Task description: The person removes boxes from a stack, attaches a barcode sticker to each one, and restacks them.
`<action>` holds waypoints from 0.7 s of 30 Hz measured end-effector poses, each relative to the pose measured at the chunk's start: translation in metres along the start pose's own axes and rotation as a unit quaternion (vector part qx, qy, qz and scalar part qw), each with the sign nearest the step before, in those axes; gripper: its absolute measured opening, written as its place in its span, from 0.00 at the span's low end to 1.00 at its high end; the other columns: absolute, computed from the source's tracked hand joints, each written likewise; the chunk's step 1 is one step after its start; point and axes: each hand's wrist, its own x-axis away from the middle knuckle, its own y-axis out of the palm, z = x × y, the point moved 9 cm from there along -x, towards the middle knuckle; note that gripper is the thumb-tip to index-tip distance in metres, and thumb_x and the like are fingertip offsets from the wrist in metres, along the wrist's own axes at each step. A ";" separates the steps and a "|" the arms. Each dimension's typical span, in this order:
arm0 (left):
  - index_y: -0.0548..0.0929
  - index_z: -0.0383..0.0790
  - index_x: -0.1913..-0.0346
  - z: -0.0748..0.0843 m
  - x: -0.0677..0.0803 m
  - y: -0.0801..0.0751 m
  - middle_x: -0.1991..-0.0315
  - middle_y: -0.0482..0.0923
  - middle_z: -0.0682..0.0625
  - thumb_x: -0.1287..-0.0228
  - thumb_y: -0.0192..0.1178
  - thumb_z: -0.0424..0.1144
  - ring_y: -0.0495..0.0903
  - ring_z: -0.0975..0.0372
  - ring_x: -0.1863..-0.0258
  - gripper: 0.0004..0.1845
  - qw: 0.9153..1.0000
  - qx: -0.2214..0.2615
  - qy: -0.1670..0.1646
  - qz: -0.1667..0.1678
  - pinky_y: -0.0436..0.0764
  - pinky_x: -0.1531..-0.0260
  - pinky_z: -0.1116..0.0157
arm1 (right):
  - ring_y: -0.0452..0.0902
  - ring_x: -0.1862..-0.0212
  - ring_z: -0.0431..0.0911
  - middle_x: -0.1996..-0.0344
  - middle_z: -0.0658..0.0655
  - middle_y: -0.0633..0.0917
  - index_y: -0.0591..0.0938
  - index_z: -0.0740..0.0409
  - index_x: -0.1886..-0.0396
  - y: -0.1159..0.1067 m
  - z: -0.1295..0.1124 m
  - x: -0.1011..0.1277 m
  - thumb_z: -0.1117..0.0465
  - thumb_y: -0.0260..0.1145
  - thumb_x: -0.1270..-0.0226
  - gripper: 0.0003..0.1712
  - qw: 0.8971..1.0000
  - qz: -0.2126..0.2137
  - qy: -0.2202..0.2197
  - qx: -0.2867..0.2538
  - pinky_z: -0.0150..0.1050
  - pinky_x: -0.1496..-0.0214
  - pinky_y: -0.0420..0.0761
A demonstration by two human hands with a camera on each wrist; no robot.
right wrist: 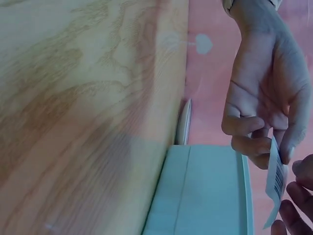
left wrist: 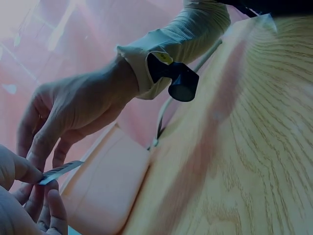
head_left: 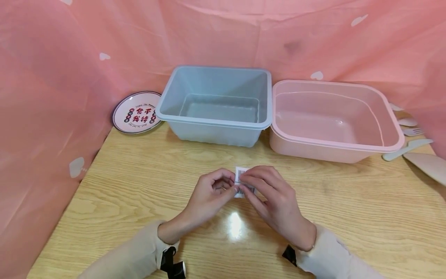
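A small white barcode label (head_left: 240, 171) is held up between both hands over the table. My left hand (head_left: 209, 199) pinches its left edge between thumb and fingers. From the other side my right hand (head_left: 277, 197) reaches over it, thumb and fingertips at its right part and covering some of the print. In the right wrist view the label (right wrist: 277, 181) appears edge-on and slightly bent, its bars facing the right fingers (right wrist: 297, 193). The left wrist view has the label (left wrist: 61, 170) sticking out between the fingers of both hands.
Behind the hands stand a grey-blue basin (head_left: 212, 122) and a pink basin (head_left: 313, 149), side by side. A round plate with red characters (head_left: 137, 112) leans at the left. Pale cutlery (head_left: 411, 149) and a beige paddle-shaped utensil (head_left: 426, 164) lie at the right. Pink cloth (head_left: 223, 35) surrounds the wooden table.
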 end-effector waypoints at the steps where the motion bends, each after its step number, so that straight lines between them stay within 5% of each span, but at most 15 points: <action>1: 0.80 0.29 0.60 0.000 0.001 0.000 0.66 0.79 0.39 0.38 0.59 0.26 0.78 0.64 0.67 0.05 1.000 0.000 0.002 -0.002 0.81 0.67 0.72 | 0.81 0.59 0.49 0.64 0.57 0.86 0.87 0.64 0.64 0.001 0.001 0.001 0.57 0.61 0.30 0.15 1.000 -0.002 0.006 0.001 0.31 0.53 0.81; 12: 0.84 0.30 0.62 0.007 0.005 -0.001 0.66 0.83 0.40 0.40 0.63 0.27 0.80 0.68 0.68 0.04 0.999 -0.037 0.029 0.005 0.82 0.71 0.71 | 0.82 0.64 0.45 0.68 0.54 0.87 0.88 0.62 0.68 0.006 0.016 0.008 0.69 0.72 0.45 0.04 0.995 -0.022 0.094 -0.038 0.23 0.58 0.80; 21: 0.86 0.32 0.61 0.012 0.009 -0.003 0.65 0.84 0.42 0.40 0.65 0.28 0.78 0.69 0.72 0.05 0.997 -0.059 0.055 0.014 0.79 0.77 0.73 | 0.81 0.65 0.44 0.69 0.54 0.85 0.87 0.63 0.68 0.008 0.013 0.009 0.62 0.67 0.35 0.08 0.996 -0.018 0.075 -0.048 0.23 0.58 0.80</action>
